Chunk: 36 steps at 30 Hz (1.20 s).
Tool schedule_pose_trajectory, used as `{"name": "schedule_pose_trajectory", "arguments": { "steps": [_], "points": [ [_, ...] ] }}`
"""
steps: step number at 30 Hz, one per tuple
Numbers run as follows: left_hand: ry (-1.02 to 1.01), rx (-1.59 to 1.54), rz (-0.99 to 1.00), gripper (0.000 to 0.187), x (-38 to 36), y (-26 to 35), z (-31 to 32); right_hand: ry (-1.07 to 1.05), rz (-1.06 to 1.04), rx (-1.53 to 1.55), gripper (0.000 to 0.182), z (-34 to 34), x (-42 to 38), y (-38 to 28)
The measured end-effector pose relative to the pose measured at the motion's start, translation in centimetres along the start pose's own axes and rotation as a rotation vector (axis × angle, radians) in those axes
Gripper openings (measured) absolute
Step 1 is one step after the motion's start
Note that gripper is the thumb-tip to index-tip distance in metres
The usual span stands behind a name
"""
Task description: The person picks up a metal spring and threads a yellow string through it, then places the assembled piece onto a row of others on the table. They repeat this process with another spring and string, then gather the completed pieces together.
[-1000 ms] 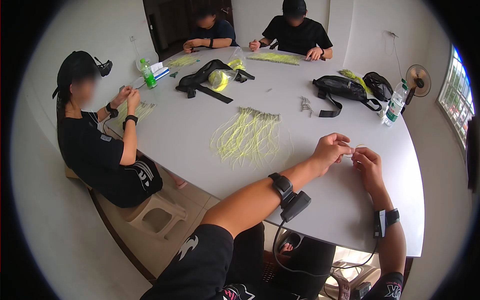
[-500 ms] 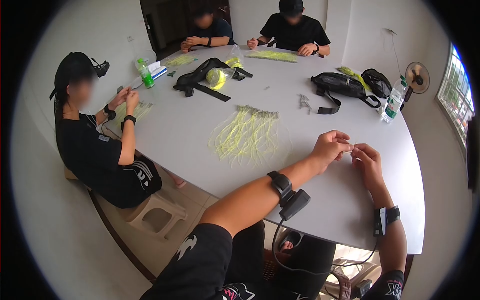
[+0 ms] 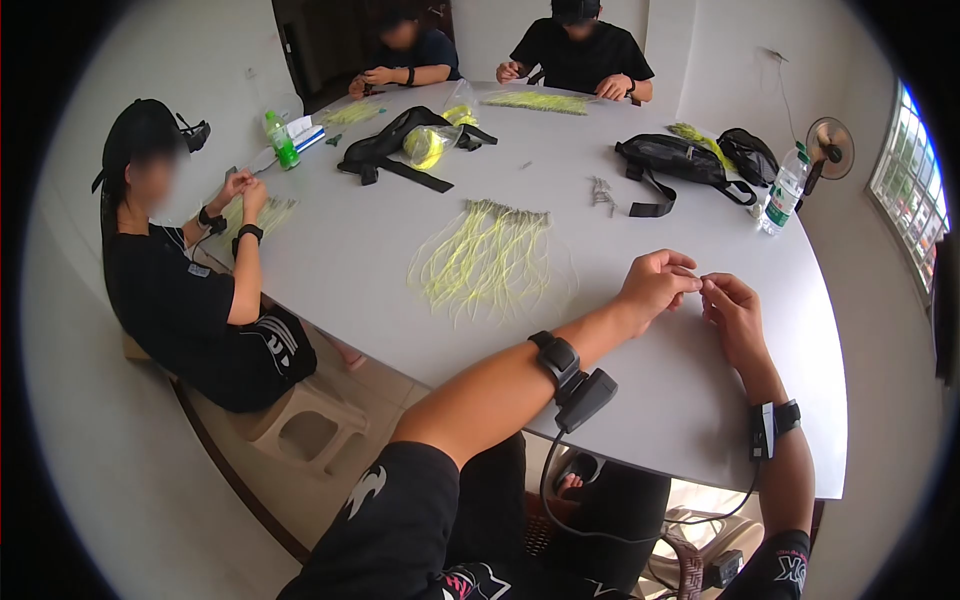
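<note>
Hands point(image 3: 694, 294) together, fingertips meeting above table point(image 3: 400, 345).

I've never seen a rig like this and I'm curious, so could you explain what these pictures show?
There is no robot here: a person works with bare hands, and a camera worn on their head looks forward and down. Every picture comes from that camera.

The left hand and right hand meet at the fingertips; anything pinched there is too small to make out. Black strapped-on devices sit on both forearms.

On the large pale grey table lie a fan of thin yellow-green strands, a small cluster of silvery pieces and a black waist bag. A clear bottle with a green-and-white label stands there too. Three other people sit around it.
</note>
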<state>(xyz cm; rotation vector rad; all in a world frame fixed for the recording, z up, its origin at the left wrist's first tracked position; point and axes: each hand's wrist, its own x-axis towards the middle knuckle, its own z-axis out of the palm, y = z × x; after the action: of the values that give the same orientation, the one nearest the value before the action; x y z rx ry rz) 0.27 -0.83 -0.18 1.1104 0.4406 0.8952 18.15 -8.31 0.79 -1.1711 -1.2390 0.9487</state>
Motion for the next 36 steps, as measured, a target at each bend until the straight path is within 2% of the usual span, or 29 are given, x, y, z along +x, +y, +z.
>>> {"name": "schedule_pose_trajectory", "arguments": {
  "steps": [15, 17, 24, 36],
  "points": [
    [-0.026, -0.166, -0.069, 0.033, 0.0, 0.4, -0.6, 0.061, 0.008, -0.085, 0.021, 0.5, 0.0, -0.3],
    [-0.079, -0.182, -0.087, 0.033, 0.3, 0.4, -0.7, 0.059, 0.014, -0.133, 0.021, 0.6, 0.1, -0.5],
    [-0.187, -0.126, -0.124, 0.027, -0.4, 1.2, -0.4, 0.111, 0.004, -0.136, 0.022, 0.3, 0.2, -0.3],
    [-0.257, -0.106, -0.134, 0.022, -0.2, 1.0, -0.4, 0.162, -0.048, -0.207, 0.022, -0.6, 0.8, 0.2]
  ]
}}
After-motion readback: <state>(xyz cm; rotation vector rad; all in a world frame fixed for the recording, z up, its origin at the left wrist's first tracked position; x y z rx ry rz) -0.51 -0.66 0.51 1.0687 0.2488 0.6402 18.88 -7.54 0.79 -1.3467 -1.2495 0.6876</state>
